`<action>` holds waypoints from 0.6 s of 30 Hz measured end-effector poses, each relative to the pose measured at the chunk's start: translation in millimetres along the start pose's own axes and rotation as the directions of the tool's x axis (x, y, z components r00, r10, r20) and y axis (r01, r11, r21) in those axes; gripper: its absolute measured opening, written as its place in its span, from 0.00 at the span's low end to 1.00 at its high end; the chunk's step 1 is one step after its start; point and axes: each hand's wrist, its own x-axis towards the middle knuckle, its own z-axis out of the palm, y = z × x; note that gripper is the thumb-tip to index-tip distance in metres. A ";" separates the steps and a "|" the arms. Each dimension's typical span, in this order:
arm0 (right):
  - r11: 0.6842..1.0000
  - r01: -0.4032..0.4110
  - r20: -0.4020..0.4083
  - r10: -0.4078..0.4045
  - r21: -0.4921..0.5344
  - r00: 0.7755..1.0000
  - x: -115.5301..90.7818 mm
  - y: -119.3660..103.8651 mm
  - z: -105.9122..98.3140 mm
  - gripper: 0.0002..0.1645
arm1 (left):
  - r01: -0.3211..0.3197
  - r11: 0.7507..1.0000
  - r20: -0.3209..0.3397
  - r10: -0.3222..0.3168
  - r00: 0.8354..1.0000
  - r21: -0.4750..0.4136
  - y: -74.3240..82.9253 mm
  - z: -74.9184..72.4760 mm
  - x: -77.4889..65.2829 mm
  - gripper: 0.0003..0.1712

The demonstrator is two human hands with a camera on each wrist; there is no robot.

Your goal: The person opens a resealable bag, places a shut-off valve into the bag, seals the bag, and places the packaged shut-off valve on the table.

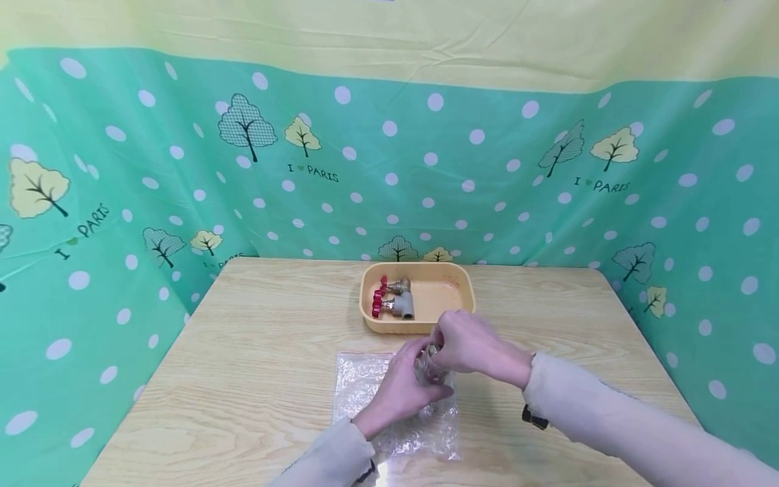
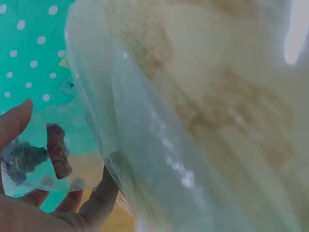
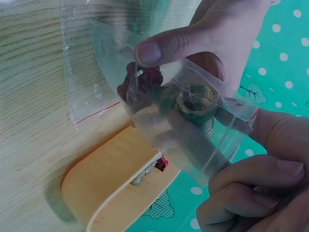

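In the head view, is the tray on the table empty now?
No, two valves with red handwheels lie in the left part of the tray.

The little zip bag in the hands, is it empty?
Not empty: a red-handled valve shows through the clear zip bag.

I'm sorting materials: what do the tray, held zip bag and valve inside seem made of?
Tray: probably matte moulded plastic, by its rounded corners. Zip bag: glossy plastic film, creased and transparent. Valve: likely brass, from its threads' yellowish metallic sheen; red handwheel unclear.
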 end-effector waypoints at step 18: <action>1.000 -0.001 0.004 0.001 -0.009 1.000 3.0 -0.3 8.3 0.26 | -0.026 0.999 -0.038 0.025 0.999 -0.022 2.2 2.3 2.2 0.43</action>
